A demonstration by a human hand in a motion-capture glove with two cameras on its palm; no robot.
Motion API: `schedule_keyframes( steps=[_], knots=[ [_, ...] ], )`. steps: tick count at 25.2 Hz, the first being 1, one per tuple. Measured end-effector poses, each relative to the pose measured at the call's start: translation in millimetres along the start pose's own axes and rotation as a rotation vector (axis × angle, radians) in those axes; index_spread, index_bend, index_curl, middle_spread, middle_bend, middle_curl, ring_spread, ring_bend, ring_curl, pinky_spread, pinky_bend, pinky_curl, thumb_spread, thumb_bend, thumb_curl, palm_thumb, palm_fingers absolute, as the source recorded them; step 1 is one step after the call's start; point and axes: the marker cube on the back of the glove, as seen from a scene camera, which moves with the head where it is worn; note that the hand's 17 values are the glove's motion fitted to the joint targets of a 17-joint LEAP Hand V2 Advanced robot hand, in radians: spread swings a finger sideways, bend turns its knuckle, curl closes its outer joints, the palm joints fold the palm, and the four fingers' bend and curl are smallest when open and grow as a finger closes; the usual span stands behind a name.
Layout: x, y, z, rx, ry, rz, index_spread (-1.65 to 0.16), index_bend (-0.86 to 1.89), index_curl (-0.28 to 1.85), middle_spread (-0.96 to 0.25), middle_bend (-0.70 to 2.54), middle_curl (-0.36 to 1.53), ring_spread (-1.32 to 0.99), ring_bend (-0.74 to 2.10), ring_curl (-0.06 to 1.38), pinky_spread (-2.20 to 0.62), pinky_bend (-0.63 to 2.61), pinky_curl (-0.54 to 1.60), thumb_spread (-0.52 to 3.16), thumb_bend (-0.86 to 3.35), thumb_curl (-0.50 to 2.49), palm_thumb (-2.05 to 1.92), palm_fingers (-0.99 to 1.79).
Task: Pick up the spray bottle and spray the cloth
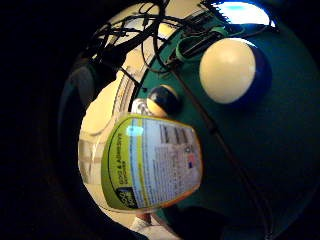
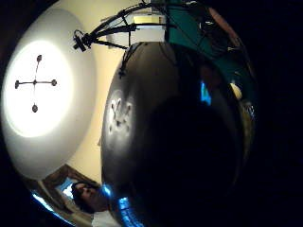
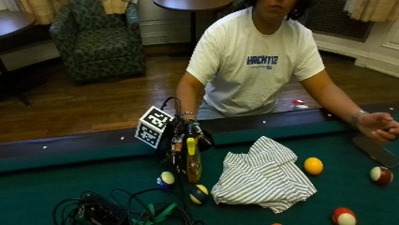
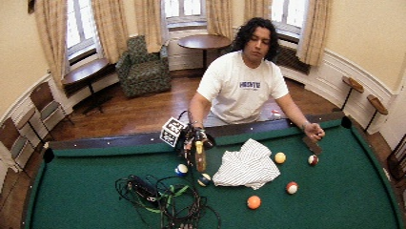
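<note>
Already the spray bottle is off the green felt of the pool table, held upright in the gloved right hand, whose fingers are curled round its upper part near the trigger. It hangs just to one side of the striped cloth, apart from it, with its base above two billiard balls: a blue-banded ball and a darker banded ball, both lying on the felt beside the cloth's near edge. From the little-finger side of the palm, the bottle's label fills much of the view, so the bottle sits close against the palm, and the same two balls show beyond it on the felt.

By my reading the pick-up is done and the spraying is not yet begun. Which way the nozzle faces I cannot tell. The next move calls for turning the nozzle toward the cloth, bringing it over or close beside the crumpled folds, and squeezing the trigger while keeping the bottle upright.

Farther from the cloth, a yellow ball lies just off its far side, and a tangle of black cables lies past the two balls. The bare left hand rests at the table's rail, well apart from the cloth.
</note>
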Motion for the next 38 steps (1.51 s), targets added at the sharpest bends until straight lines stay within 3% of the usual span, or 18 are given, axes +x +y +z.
schedule_keyframes(
  steps=[6,16,23,38],
  knots=[
    [-2.9,-9.5,8.2,-0.054,-0.015,0.026,-0.31,0.08,0.17,-0.11,0.2,0.38,-0.14,0.63,0.38,0.11,0.41,0.37,0.91,-0.02,0.42,0.82,0.63],
    [-7.5,-10.4,9.5,-0.014,-0.038,0.048,-0.27,0.18,0.24,-0.11,0.24,0.39,-0.15,0.6,0.37,0.07,0.26,0.33,0.95,-0.03,0.41,0.8,0.97],
    [-15.7,-9.5,5.7,-0.003,-0.024,0.041,-0.27,0.14,0.26,-0.14,0.16,0.37,-0.17,0.67,0.4,-0.12,0.46,0.39,0.95,-0.01,0.44,0.84,1.23],
    [-46.1,-2.4,-21.3,0.141,-0.207,-0.192,-0.26,0.28,0.37,-0.19,0.52,0.51,-0.21,0.68,0.44,-0.28,0.46,0.4,0.71,-0.01,0.56,0.95,1.46]
  ],
)
